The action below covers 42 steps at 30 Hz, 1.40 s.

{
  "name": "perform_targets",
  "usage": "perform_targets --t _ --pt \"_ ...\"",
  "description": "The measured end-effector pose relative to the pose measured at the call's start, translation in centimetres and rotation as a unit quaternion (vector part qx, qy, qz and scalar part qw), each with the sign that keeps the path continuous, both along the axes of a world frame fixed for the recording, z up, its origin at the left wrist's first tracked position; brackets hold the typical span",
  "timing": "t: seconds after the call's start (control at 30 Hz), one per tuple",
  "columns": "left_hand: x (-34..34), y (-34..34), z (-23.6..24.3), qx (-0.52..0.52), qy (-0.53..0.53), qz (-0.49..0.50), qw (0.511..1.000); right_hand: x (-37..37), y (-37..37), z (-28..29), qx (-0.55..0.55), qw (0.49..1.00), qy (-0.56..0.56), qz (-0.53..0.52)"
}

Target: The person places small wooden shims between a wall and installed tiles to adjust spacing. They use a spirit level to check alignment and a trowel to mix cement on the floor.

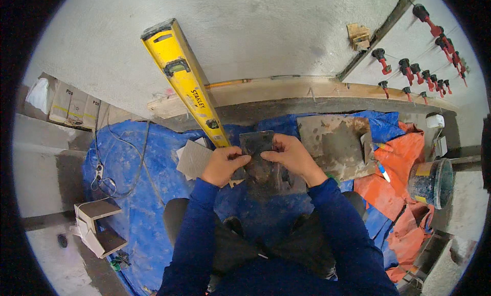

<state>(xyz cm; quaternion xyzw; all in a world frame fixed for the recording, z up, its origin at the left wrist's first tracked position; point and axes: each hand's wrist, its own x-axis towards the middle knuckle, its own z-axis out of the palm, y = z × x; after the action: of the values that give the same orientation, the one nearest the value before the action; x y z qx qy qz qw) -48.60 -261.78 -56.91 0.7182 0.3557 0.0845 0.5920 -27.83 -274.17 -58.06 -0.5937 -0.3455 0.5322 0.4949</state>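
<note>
A dark, flat rectangular piece (257, 141) is held up in front of me; its exact kind I cannot make out. My right hand (292, 155) pinches its right edge between thumb and fingers. My left hand (221, 165) is closed at its left edge, thumb against the curled forefinger. Just beyond the left hand, a yellow spirit level (186, 83) leans against the wall, its lower end close to the knuckles. Ribbed grey tile pieces (193, 159) lie left of that hand. Below the held piece is a dark, stained surface (279, 183), partly covered by my hands.
A blue tarp (128, 163) covers the floor. A mortar-smeared board (335, 142), a blue-and-white marker (383, 172), an orange sheet (391, 186) and a bucket (432, 183) are to the right. A wooden batten (276, 91) runs along the wall; red-and-black tile levelling clips (409, 71) stick out farther right. Cables (140, 158) lie left.
</note>
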Motion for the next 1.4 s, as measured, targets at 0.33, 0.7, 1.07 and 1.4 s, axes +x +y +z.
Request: perform_targets --t 0.33,0.7,1.07,1.4 --pt "1.4 -2.1 -1.8 0.130 0.091 0.068 0.985 -2.7 -0.1 -1.9 0.017 0.953 -0.297 -0.058" --pt "2.1 -5.1 -2.2 0.275 0.081 0.099 0.953 -3.8 1.3 -7.9 -0.031 0.867 -0.429 -0.252" --pt "-6.2 3.6 0.6 0.147 0.074 0.038 0.986 -3.2 0.9 -11.3 -0.098 0.988 0.013 -0.118" --pt "-4.9 4.4 -0.8 0.099 0.101 0.027 0.990 -3.9 1.5 -5.0 -0.013 0.998 -0.051 -0.044"
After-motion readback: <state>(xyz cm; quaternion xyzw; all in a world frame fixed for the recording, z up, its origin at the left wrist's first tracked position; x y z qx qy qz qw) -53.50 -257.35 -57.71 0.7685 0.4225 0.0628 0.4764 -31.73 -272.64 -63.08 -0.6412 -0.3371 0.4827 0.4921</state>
